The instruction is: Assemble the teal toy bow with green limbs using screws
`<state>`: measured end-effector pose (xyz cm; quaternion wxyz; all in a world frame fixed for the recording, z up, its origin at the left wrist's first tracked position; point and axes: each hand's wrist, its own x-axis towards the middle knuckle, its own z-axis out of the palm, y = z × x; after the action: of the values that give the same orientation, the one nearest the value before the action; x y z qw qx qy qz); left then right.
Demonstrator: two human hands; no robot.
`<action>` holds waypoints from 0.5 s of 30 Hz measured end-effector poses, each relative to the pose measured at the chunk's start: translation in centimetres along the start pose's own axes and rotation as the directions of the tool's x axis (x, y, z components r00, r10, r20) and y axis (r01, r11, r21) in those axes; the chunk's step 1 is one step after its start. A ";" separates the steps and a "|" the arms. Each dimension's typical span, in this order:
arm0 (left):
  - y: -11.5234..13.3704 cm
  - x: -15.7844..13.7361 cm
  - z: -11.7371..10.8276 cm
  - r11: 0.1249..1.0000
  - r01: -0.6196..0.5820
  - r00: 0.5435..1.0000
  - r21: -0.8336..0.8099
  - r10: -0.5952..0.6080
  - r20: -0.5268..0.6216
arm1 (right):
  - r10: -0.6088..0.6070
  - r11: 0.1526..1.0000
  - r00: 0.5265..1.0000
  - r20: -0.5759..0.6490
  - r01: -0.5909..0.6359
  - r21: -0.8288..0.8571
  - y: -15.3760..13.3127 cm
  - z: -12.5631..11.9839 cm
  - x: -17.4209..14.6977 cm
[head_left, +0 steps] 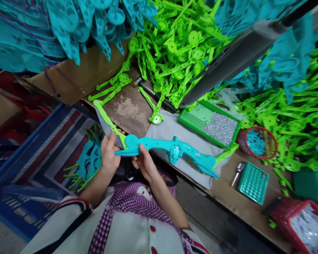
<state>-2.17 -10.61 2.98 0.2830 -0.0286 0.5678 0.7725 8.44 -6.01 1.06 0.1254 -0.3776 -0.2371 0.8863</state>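
Apron [127, 206] | turquoise-green frame [159, 143]: long axis pointing rightward | left grip [110, 151], right grip [145, 164] closed on it

The lime arm [106, 118] partly hides the fingers of the left hand [110, 151]. The grey pole [235, 56] runs past the top edge, covering part of the turquoise heap [283, 67]. The left edge crops the blue crate [29, 150], the right a dark green box [306, 185]; the metal bits [219, 127] blur together.
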 end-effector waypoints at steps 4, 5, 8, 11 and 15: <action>0.1 -0.1 0.3 0.999 -0.033 0.999 0.002 0.033 -0.003 | -0.073 0.994 0.995 -0.073 0.079 0.078 -0.2 0.4 -0.3; 0.1 -0.1 0.4 0.999 -0.042 0.999 0.011 0.042 0.003 | -0.078 0.992 0.994 -0.077 0.086 0.096 -0.3 0.5 -0.4; 0.0 0.1 0.4 0.999 -0.044 0.999 0.029 0.044 0.020 | -0.053 0.994 0.997 -0.049 0.057 0.091 -0.4 0.6 -0.3; -0.1 0.1 0.4 0.999 -0.035 0.999 0.006 0.035 0.009 | -0.020 0.999 1.000 -0.024 0.021 0.035 -0.5 0.3 -0.1; 0.0 -0.1 0.6 0.999 -0.029 0.999 -0.029 0.029 -0.015 | 0.007 1.000 1.000 -0.024 -0.007 -0.010 -0.7 0.0 -0.1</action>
<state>-1.95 -10.07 3.25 0.2671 -0.0302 0.5590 0.7844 8.53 -5.47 1.50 0.1234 -0.3898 -0.2386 0.8809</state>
